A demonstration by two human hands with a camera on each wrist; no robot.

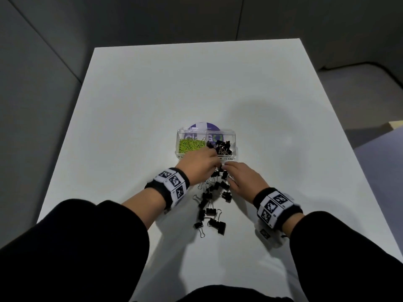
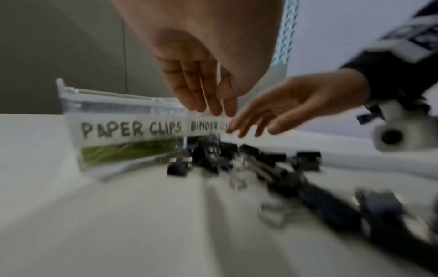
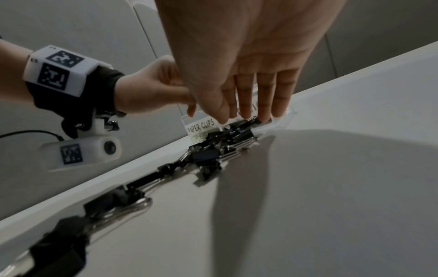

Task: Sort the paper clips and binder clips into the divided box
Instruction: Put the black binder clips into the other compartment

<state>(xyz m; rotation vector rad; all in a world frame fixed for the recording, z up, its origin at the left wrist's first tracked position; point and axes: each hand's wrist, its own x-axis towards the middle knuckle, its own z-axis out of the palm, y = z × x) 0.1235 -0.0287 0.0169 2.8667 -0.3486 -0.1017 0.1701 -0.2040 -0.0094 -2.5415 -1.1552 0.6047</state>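
A clear divided box (image 1: 236,142) stands mid-table, labelled "PAPER CLIPS" (image 2: 130,129) and "BINDER CLIPS". Green paper clips (image 1: 189,145) fill its left compartment and black binder clips (image 1: 220,146) lie in its right one. A trail of loose black binder clips (image 1: 212,197) runs from the box's front wall toward me. My left hand (image 1: 214,164) hangs over the box's front edge with its fingers (image 2: 213,105) pointing down and nearly straight, nothing seen in them. My right hand (image 3: 246,118) reaches in from the right, its straight fingertips (image 3: 263,118) touching the binder clips by the box front.
A purple and white round lid or sticker (image 1: 204,125) lies behind the box. The white table (image 1: 152,94) extends far behind and to both sides. Its near edge is covered by my black sleeves (image 1: 87,247). Grey wall panels surround the table.
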